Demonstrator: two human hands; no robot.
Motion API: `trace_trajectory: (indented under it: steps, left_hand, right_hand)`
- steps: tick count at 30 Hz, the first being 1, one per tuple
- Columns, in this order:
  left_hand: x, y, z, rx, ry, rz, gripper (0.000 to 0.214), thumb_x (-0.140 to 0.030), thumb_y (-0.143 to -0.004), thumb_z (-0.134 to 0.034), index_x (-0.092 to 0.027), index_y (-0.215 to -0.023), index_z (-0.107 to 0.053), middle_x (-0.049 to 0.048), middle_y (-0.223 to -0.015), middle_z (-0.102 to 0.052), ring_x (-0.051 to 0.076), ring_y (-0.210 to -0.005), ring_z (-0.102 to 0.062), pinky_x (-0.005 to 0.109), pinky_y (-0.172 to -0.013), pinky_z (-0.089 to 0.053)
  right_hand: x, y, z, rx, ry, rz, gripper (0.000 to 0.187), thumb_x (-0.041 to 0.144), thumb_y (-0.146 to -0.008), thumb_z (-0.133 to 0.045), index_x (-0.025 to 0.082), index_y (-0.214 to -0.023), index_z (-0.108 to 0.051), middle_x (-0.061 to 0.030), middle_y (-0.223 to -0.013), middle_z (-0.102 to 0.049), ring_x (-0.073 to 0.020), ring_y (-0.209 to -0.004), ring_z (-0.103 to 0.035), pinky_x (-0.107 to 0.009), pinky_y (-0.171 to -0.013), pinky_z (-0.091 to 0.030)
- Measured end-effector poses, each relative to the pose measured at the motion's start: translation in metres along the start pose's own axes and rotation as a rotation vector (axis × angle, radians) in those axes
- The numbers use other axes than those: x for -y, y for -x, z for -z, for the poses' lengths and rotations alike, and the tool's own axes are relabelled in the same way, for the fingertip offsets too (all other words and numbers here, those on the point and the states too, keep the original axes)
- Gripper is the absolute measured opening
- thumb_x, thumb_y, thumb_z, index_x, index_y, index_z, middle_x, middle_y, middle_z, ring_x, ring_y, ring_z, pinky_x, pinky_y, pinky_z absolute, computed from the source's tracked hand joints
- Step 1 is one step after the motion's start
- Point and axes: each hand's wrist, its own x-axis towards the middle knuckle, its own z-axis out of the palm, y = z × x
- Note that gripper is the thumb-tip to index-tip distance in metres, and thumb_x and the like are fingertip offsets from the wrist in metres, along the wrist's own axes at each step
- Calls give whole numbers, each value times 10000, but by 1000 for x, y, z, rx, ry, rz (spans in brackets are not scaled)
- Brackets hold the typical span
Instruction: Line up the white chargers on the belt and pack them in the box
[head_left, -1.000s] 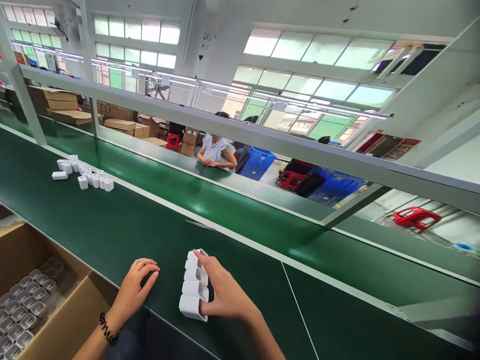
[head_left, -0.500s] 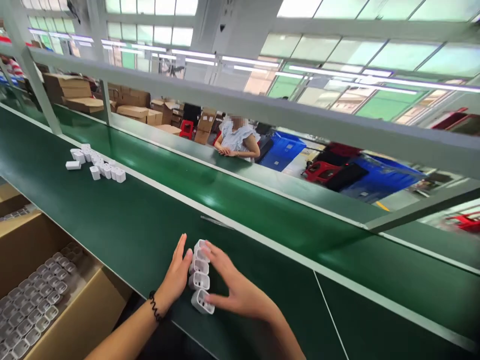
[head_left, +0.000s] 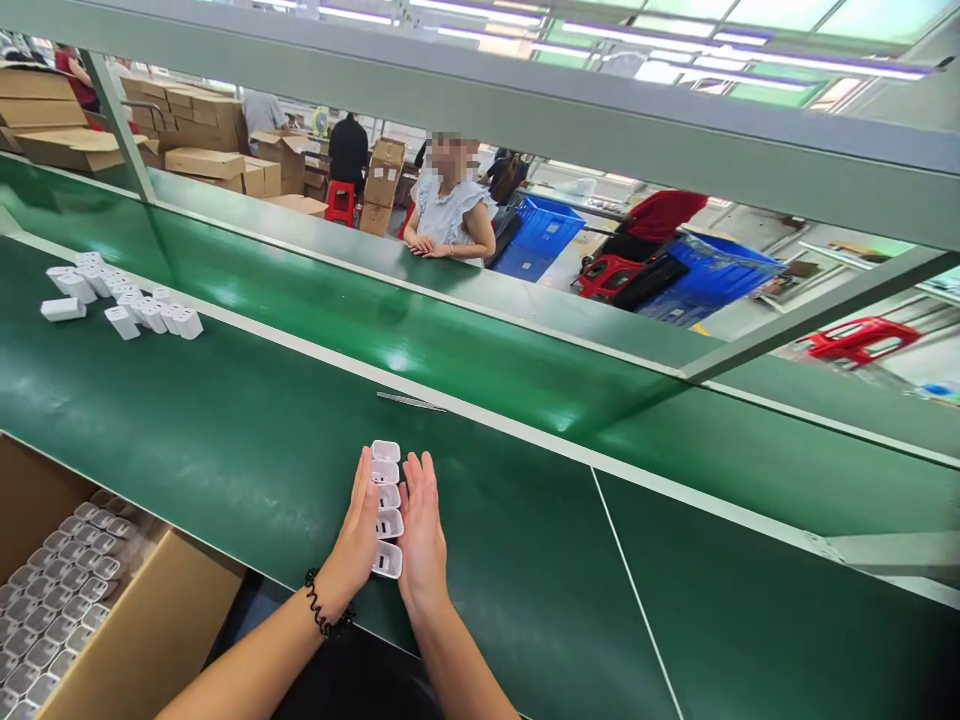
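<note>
Several white plastic shells (head_left: 388, 523), open at the top with small slots inside, stand in a straight row on the green work surface (head_left: 285, 470). Along the row's left side lies my left hand (head_left: 352, 545), fingers stretched out and touching the shells. My right hand (head_left: 424, 535) is held flat on the other side, palm turned to the row and very near or against it. Both hands have straight fingers, and neither is wrapped round a shell. The left hand covers part of the shells' left sides.
White adapter-like blocks (head_left: 142, 305) lie in a loose cluster at the far left. A cardboard box (head_left: 150, 620) at the lower left holds rows of similar shells. A thin strip (head_left: 411, 401) lies near the white rail (head_left: 517, 435). Across the belt sits a person (head_left: 452, 215).
My right hand has left the tops of the shells and turned flat along their right side. The row now looks straighter and closer together. The camera view has tilted downward.
</note>
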Motion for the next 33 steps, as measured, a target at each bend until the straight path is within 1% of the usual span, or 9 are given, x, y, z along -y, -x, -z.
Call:
trace_trajectory:
  steps: [3, 6, 9, 14, 17, 21, 26, 30, 33]
  left_hand:
    - [-3, 2, 5, -11, 22, 38, 693, -629, -993, -231, -273, -1579, -131, 71, -1638, -212, 223, -1507, -238, 420, -1227, -288]
    - [-10, 7, 20, -60, -64, -3, 695, -638, -990, -227, -284, -1579, -120, 21, -1662, -106, 199, -1536, -107, 409, -1269, -146]
    - [-14, 15, 42, -105, -171, -72, 682, -641, -986, -252, -311, -1573, -144, -7, -1663, -108, 194, -1542, -53, 421, -1275, -34]
    - [-13, 26, 65, -133, -248, -116, 637, -609, -998, -252, -344, -1567, -145, -25, -1663, -116, 211, -1543, -64, 443, -1274, -11]
    - [-9, 30, 69, -127, -244, -113, 630, -588, -1004, -260, -336, -1567, -136, -12, -1662, -122, 225, -1542, -67, 465, -1274, -45]
    - [-7, 35, 75, -152, -226, -171, 610, -556, -1012, -275, -341, -1564, -130, -3, -1653, -166, 235, -1537, -110, 477, -1273, -92]
    - [-6, 48, 86, -197, -210, -135, 591, -556, -1005, -316, -367, -1545, -170, 2, -1641, -207, 248, -1527, -157, 508, -1266, -103]
    - [-3, 56, 89, -184, -181, -204, 779, -712, -891, -448, -385, -1540, -167, 22, -1639, -208, 310, -1521, -162, 533, -1256, -126]
    - [-6, 56, 86, -144, -150, -262, 1070, -831, -699, -589, -383, -1553, -124, 36, -1659, -118, 381, -1517, -129, 556, -1244, -151]
  right_hand:
    - [3, -2, 4, -7, -17, -15, 751, 676, -942, -338, 302, -1574, -178, -17, -1609, -314, -190, -1475, -315, -445, -1234, -229]
    - [15, -6, 20, 48, 156, 113, 655, 608, -966, -377, 294, -1536, -305, -32, -1585, -363, -205, -1486, -289, -485, -1240, -189]
    - [39, -10, 39, 327, 535, 321, 643, 505, -921, -563, 306, -1505, -385, -51, -1578, -375, -248, -1482, -294, -521, -1227, -207]
    - [77, -18, 45, 855, 1151, 460, 985, 453, -749, -762, 289, -1568, -239, -78, -1660, -119, -348, -1524, -108, -588, -1217, -104]
    - [83, -24, 31, 904, 1372, 429, 1071, 422, -694, -786, 264, -1578, -202, -118, -1656, -114, -367, -1522, -94, -604, -1208, -54]
    - [83, -30, 12, 871, 1500, 433, 1105, 393, -623, -794, 191, -1568, -257, -191, -1547, -379, -367, -1448, -311, -570, -1214, -108]
    - [79, -31, 15, 785, 1316, 406, 1137, 379, -558, -795, 166, -1553, -287, -182, -1477, -431, -364, -1370, -385, -525, -1187, -225]
    - [54, -25, 15, 718, 735, 299, 1118, 411, -611, -777, 249, -1564, -214, -133, -1434, -476, -335, -1342, -443, -525, -1162, -263]
    - [24, -13, -2, 634, 204, 136, 991, 571, -682, -744, 294, -1526, -304, -109, -1305, -592, -324, -1220, -568, -500, -1073, -390]
